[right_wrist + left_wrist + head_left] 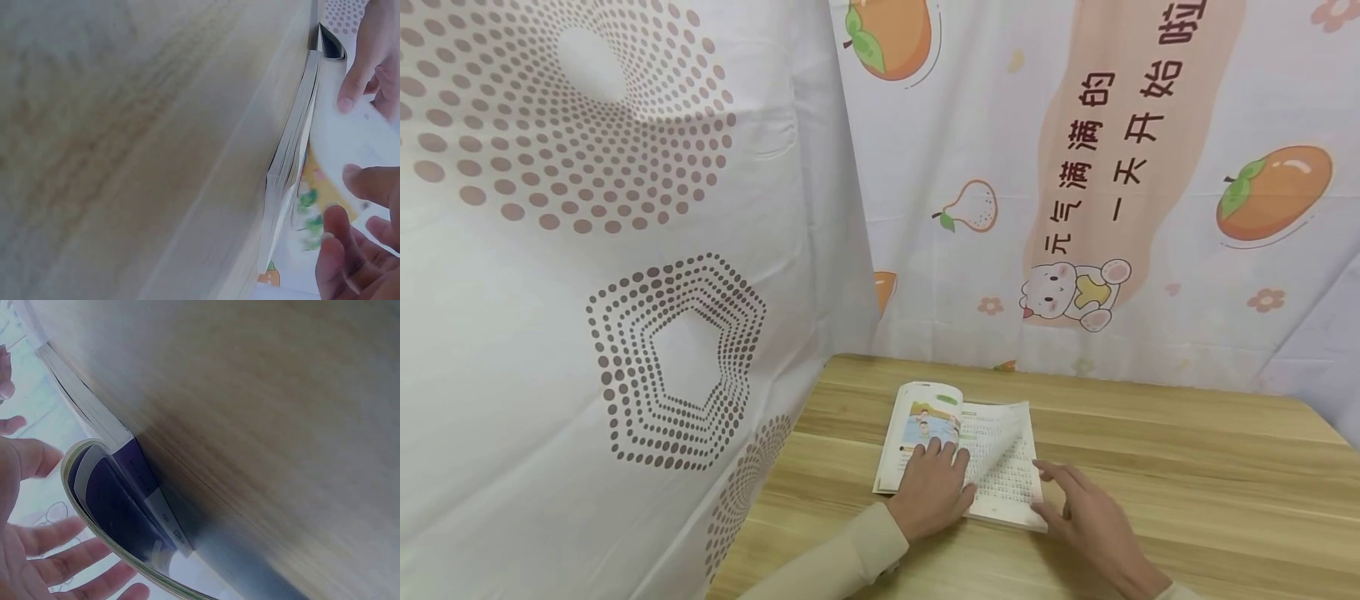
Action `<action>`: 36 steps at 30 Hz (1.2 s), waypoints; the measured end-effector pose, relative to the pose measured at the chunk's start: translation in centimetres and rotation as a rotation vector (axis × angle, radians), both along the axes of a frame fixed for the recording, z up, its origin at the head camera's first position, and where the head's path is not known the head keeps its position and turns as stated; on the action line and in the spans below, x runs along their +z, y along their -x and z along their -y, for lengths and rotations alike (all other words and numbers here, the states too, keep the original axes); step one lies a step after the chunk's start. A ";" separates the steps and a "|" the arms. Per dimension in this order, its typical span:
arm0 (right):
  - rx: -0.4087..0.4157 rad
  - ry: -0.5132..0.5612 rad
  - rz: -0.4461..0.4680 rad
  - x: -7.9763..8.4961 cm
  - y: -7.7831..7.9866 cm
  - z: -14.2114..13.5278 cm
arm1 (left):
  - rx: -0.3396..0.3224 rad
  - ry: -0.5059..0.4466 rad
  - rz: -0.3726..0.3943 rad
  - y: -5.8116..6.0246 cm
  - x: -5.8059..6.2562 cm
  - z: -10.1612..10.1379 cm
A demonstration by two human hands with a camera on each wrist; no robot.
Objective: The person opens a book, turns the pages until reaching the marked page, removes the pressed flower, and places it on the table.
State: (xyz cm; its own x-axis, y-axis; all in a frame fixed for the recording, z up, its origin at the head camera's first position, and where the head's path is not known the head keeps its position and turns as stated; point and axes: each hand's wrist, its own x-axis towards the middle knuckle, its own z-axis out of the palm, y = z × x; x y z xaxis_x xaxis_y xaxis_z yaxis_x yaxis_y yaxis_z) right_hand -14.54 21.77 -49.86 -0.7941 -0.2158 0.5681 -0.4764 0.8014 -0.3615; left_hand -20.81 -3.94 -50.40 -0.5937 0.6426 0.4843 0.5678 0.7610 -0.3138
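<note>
An open book (1000, 483) lies on the wooden table, a coloured picture of children in water on its left page and printed text on the right. One right-hand page (1011, 437) is lifted and curls, its upper corner raised. My left hand (932, 487) rests across the left page near the spine, fingers spread, thumb over the inner edge of the right side. At the book's right edge is my right hand (1086, 512), thumb and forefinger apart with a gap between them. In the right wrist view, its fingertips (334, 219) stand close beside the raised paper.
The wooden table (1187, 467) reaches to the right of the book. A white curtain with brown dots (685, 358) hangs at the left, close to the table's edge. Behind the table hangs a cloth (985, 275) printed with fruit, a cartoon animal and Chinese characters.
</note>
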 end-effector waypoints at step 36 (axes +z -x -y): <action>0.121 -0.299 -0.082 -0.9 0.3 -1.1 | -0.040 0.053 0.063 -0.2 0.1 0.8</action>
